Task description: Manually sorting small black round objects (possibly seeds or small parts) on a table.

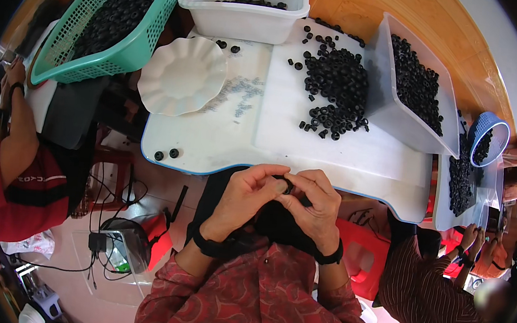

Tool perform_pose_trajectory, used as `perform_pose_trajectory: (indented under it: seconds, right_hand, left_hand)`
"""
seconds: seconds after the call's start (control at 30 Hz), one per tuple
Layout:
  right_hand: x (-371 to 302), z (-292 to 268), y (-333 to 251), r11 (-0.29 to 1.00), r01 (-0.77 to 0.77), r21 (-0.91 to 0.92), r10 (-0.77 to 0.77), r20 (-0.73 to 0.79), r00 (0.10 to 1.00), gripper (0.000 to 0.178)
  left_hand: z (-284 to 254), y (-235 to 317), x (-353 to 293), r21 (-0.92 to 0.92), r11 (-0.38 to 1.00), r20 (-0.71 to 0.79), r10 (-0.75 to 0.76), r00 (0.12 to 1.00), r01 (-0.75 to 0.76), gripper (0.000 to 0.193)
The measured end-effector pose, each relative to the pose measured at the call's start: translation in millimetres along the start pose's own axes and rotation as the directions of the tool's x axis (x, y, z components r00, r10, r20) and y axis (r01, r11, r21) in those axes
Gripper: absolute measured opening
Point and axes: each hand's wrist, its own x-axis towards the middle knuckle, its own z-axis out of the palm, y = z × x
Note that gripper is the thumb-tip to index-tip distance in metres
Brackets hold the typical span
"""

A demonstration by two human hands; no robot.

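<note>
In front of my body, just off the table's front edge, both hands meet at a small black ring-shaped part [285,184]. The thumb and fingers of my left hand [244,191] pinch it from one side. My right hand [315,205] closes on its other side, with curled fingers hiding much of it. On the white table [210,141], a heap of similar black parts [337,85] lies beyond my right hand. Two loose black parts [174,153] sit at the front left corner. Tiny transparent pieces [240,91] are scattered left of the heap.
A scalloped white plate [182,76] stands at the left, beside a green basket [109,63] of black parts. White [244,23] and translucent [384,80] bins stand behind and right. Co-workers sit either side, near a blue basket [480,130]. Cables [101,208] hang at lower left.
</note>
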Motion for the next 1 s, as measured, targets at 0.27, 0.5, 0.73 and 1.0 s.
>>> perform_pose_trajectory:
  seconds: [0.27, 0.5, 0.73, 1.0]
  right_hand:
    - [-0.9, -0.1, -3.3, 1.000, -0.002, 0.016, 0.002, -0.006, 1.000, 0.036]
    - [-1.2, -1.1, -4.8, 0.999, -0.022, 0.043, 0.022, -0.009, 1.000, 0.035]
    - [-1.3, -0.6, -3.9, 0.996, -0.032, 0.084, 0.033, -0.005, 0.999, 0.035]
    - [-1.6, 2.0, -4.2, 0.997, -0.043, 0.059, 0.044, -0.019, 0.999, 0.036]
  left_hand:
    - [-16.0, 12.3, -5.4, 0.095, 0.995, 0.233, -0.009, 0.972, -0.014, 0.060]
    - [-14.6, 10.0, 2.2, 0.219, 0.959, 0.250, 0.121, 0.961, -0.178, 0.063]
    - [-17.6, 7.2, 2.6, 0.189, 0.975, 0.266, 0.062, 0.962, -0.115, 0.063]
    - [-14.0, 2.4, 0.1, 0.042, 0.992, 0.250, 0.106, 0.962, -0.120, 0.063]
